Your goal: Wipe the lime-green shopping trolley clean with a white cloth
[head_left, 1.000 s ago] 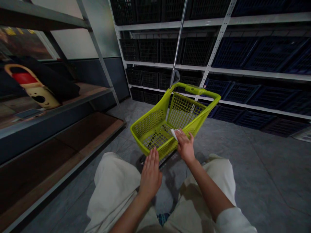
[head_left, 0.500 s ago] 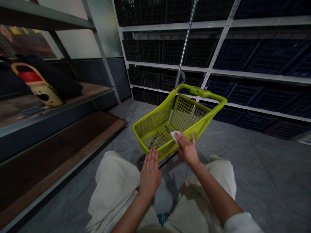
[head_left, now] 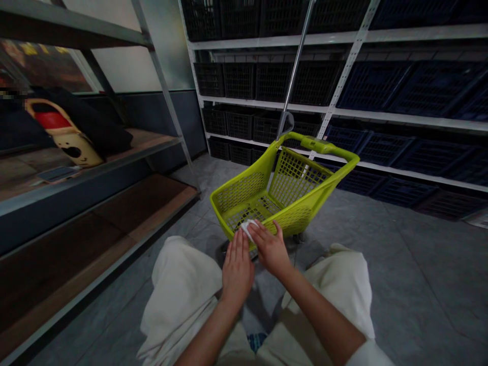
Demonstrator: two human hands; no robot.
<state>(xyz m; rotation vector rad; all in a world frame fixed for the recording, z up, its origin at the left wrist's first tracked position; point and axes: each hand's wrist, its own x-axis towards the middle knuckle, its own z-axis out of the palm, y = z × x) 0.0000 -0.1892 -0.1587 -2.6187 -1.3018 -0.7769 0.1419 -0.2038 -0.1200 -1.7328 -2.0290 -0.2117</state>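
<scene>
Yellow-green shopping cart [head_left: 244,190] on the floor in front of the seated or squatting person, just beyond the knees. Long axis runs obliquely: low basket end near and to the left, handle [head_left: 320,146] end farther off, raised and to the right. Left hand [head_left: 238,274] — fingers straight and together, laid at the near corner of the rim, not clenched. Right hand [head_left: 271,250] — fingers pressing a white cloth [head_left: 247,227] to the near rim, just beside the left fingertips.

Floor [head_left: 389,259]: grey tiles, seams visible. Behind, white shelving [head_left: 263,101] carries black crates [head_left: 239,81] and blue crates [head_left: 375,84]. Left rack [head_left: 145,146] holds a cream bottle [head_left: 76,145] with a red top, leaning, and a flat phone-like object [head_left: 59,174].

Metal pole [head_left: 296,68] at the cart's handle end is cut off by the upper edge. Right fingertips partly obscured by the cloth; front wheels mostly hidden. Crate contents too dark to make out; far-left patch pixelated.
</scene>
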